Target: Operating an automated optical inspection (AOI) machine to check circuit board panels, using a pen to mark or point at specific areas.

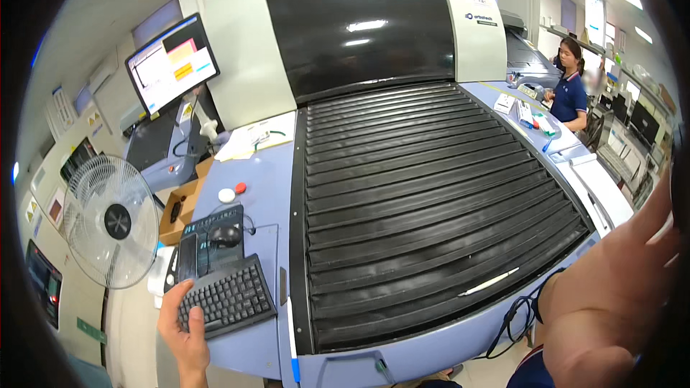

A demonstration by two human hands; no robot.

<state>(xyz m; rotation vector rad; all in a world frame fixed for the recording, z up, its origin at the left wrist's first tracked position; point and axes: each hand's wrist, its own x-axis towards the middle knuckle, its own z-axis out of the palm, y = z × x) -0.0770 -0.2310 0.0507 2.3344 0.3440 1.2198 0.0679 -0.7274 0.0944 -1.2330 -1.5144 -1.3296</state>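
Observation:
My left hand (185, 327) rests at the left edge of a black keyboard (236, 297), thumb and forefinger apart and nothing between them. The keyboard sits on the blue-grey ledge beside a black machine bed. A black mouse (226, 236) lies just beyond it on a dark mat (188, 255). Large and close at the right rim, my right hand (618, 280) is raised, its fingers running out of the picture, so what they do is hidden. A dark cord is at that wrist.
The ribbed black bed (431, 194) runs under a dark hood (359, 36); a thin white pen-like stick (489, 282) lies on it. A fan (115, 219) and a monitor (172, 65) stand at left. A co-worker (570, 90) in dark blue is at far right.

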